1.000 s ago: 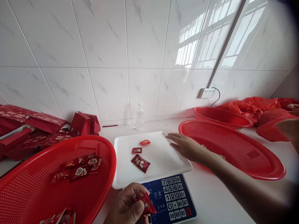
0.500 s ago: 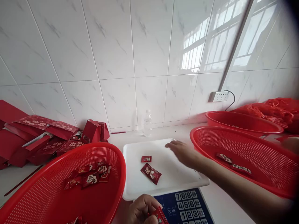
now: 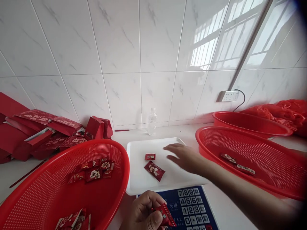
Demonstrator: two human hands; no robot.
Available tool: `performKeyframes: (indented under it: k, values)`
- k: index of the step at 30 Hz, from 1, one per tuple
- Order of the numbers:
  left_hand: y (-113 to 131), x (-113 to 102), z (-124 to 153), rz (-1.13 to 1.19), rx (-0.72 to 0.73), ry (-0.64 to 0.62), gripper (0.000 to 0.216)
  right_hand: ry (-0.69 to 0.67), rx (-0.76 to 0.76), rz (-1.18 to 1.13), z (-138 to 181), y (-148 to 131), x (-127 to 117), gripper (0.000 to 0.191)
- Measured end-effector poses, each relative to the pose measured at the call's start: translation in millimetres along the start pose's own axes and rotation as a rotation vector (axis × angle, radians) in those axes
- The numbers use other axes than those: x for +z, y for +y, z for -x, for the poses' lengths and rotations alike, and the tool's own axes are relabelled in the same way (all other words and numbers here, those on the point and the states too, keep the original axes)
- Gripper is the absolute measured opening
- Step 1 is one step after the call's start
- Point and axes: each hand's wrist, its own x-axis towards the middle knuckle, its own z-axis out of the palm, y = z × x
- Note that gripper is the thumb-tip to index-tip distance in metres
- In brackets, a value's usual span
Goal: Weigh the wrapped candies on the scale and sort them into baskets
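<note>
On the desk, a digital scale (image 3: 189, 207) carries a white weighing tray (image 3: 139, 182). Above the tray's right half, the right hand (image 3: 184, 157) hovers with fingers spread wide and flat, holding nothing. Left of that hand, two red candy packets lie on the tray: a small one (image 3: 150, 156) and a larger one (image 3: 154, 170) just in front of it. Below the tray's front edge, the left hand (image 3: 141, 214) pinches a red wrapped candy (image 3: 165, 215) in a closed grip. Red mesh baskets flank the tray, left (image 3: 48, 204) and right (image 3: 268, 153).

A packing workroom: tiled wall, weighing scale (image 3: 189, 207), red baskets (image 3: 249, 156), gift boxes (image 3: 43, 134).
</note>
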Motion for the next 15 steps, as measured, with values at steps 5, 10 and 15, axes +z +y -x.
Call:
performKeyframes:
  k: [5,10,15]
  values:
    - [0.8,-1.0,-2.3,-0.045,0.046,0.013,0.041,-0.049,-0.253,-0.079,-34.6,-46.6,24.3,0.031]
    - [1.6,-1.4,-2.4,-0.093,0.05,0.006,0.042,-0.02,-0.223,-0.028,-34.9,-28.7,26.4,0.032]
    - [1.2,1.1,-0.2,-0.078,0.036,-0.001,0.042,0.142,0.101,0.086,10.9,43.8,-4.5,0.035]
